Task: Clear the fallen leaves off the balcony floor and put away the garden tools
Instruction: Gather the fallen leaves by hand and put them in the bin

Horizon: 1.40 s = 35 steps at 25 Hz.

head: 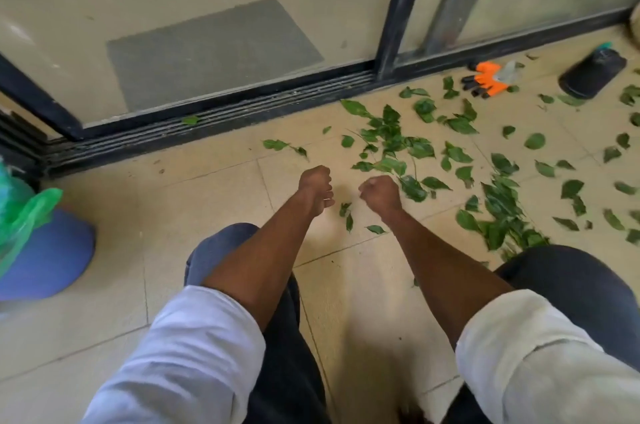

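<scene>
Green leaves [391, 143] lie scattered over the balcony floor [207, 188], ahead and to the right. Left hand [317, 189] and right hand [379, 193] hover clenched, gripping nothing visible. Orange-black gloves [486, 79] lie beside the door track; knees hide some leaves.

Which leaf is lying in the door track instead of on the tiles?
The lone small leaf in the dark sliding door track, far left of the rest. Every other leaf lies on the beige floor tiles.
</scene>
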Tool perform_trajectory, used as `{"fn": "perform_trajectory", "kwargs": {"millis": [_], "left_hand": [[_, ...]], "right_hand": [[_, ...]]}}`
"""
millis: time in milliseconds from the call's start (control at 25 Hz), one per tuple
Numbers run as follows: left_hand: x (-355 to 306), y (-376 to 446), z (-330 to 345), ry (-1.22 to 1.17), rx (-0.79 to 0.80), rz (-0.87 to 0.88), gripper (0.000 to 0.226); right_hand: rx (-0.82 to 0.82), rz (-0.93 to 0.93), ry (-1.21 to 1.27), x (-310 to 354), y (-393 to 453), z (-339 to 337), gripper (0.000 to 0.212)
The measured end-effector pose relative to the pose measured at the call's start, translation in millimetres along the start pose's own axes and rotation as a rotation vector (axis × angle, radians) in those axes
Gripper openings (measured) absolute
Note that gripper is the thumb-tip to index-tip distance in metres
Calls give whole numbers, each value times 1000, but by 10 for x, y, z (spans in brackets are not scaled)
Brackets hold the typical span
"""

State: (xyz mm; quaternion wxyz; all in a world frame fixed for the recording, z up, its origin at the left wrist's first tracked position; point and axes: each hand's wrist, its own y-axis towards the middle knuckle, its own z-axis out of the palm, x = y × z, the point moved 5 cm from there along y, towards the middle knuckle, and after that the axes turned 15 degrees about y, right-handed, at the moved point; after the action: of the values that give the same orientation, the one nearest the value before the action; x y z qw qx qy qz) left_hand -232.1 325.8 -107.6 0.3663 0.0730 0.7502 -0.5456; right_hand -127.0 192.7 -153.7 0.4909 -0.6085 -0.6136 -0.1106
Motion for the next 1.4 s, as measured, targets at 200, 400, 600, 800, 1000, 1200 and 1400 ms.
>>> {"fn": "perform_trajectory", "kwargs": {"millis": [200, 400, 600, 800, 1000, 1200, 1400], "left_hand": [[149, 152, 130, -53, 49, -48, 26], [186, 215, 140, -97, 51, -59, 19], [189, 343, -106, -216, -71, -66, 20], [237, 327, -119, -208, -60, -82, 23], [234, 283, -30, -147, 5, -82, 22], [261, 284, -84, -123, 41, -133, 21], [220, 271, -210, -178, 24, -184, 21]], "right_hand": [[-116, -46, -401, -552, -406, 274, 30], [-213, -256, -423, -717, -629, 279, 26], [-22, -421, -306, -336, -330, 382, 15], [206, -476, -605, -333, -411, 595, 40], [51, -675, -635, -394, -717, 645, 31], [-234, -49, 282, -280, -379, 372, 23], [35, 33, 63, -93, -495, 673, 41]]}}
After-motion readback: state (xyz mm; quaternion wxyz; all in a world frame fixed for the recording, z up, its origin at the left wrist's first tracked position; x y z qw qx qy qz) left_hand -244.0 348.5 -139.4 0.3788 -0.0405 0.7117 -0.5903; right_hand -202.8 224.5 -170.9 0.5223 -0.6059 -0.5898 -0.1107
